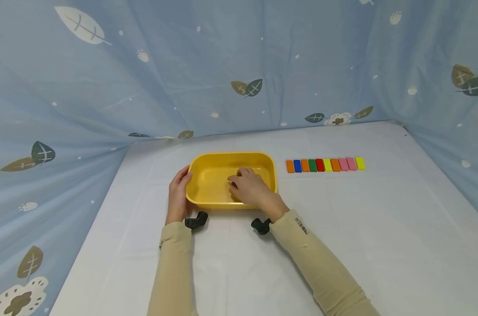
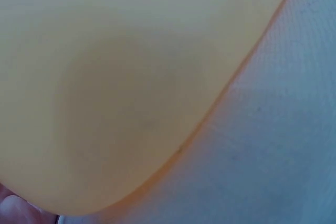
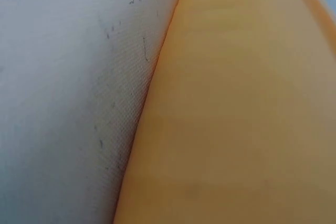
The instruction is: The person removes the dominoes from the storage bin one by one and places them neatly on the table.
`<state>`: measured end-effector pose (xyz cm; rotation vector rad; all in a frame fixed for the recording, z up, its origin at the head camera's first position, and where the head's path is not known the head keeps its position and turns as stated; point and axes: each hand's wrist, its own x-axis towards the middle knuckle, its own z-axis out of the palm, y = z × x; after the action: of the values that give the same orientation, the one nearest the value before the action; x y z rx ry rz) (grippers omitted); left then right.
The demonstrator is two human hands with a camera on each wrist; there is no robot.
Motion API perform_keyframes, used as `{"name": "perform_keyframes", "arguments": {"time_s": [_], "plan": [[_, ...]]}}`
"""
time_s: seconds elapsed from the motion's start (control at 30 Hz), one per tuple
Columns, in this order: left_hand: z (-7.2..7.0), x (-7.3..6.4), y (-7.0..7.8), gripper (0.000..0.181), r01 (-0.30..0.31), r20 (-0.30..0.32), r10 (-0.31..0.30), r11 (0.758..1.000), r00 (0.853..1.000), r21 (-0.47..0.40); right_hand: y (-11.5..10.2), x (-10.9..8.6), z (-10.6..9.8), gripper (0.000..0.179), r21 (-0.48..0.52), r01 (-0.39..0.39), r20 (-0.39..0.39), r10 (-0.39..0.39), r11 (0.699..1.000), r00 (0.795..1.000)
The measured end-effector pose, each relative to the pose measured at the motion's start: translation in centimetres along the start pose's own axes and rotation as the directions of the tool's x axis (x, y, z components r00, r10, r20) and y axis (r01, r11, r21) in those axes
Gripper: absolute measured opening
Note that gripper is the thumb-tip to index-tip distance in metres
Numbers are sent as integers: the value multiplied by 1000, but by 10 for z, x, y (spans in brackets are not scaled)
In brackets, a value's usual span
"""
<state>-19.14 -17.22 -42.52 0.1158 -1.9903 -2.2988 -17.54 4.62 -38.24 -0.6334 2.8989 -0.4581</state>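
Observation:
A yellow plastic tray point(image 1: 207, 204) stands on the white-covered table. At its left end my left hand point(image 1: 177, 195) grips the wall, thumb by the rim. In the left wrist view, the tray's outer wall point(image 2: 136, 103) fills most of the frame, with a fingertip at the lower left. My right hand point(image 1: 251, 188) reaches over the near rim into the tray and pinches a small purple block point(image 1: 233, 184), mostly hidden by the fingers. The right wrist view shows only the tray's outer wall point(image 3: 226, 108) and the tablecloth.
Right of the tray lies a row of several flat coloured blocks point(image 1: 320, 165): orange, blue, green, red, yellow and pink. Black wrist devices point(image 1: 197, 220) are worn at both wrists. A blue leaf-patterned curtain point(image 1: 207, 66) encloses the table point(image 1: 341, 228) at the back and sides.

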Motion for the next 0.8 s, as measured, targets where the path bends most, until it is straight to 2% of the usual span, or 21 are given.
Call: {"name": "perform_keyframes", "arguments": {"time_s": [0.2,0.27,0.37,0.5,0.8], "plan": [[5,-8,13,39,12,19,-12,1000,1000,-1,2,0,1,33,-9,-1,35,2,1000,999],[7,-11,17,39,16,21,-16,1000,1000,4,2,0,2,30,-20,7,25,-7,1000,1000],[7,-12,18,38,24,21,-24,1000,999,11,3,-1,2,25,-44,12,-13,-13,999,1000],[6,-12,18,39,34,24,-34,999,999,21,3,-3,1,24,-31,-21,-33,20,999,999],[7,-14,19,40,34,30,-35,999,999,15,4,-2,1,24,24,-36,12,36,999,999]]}}
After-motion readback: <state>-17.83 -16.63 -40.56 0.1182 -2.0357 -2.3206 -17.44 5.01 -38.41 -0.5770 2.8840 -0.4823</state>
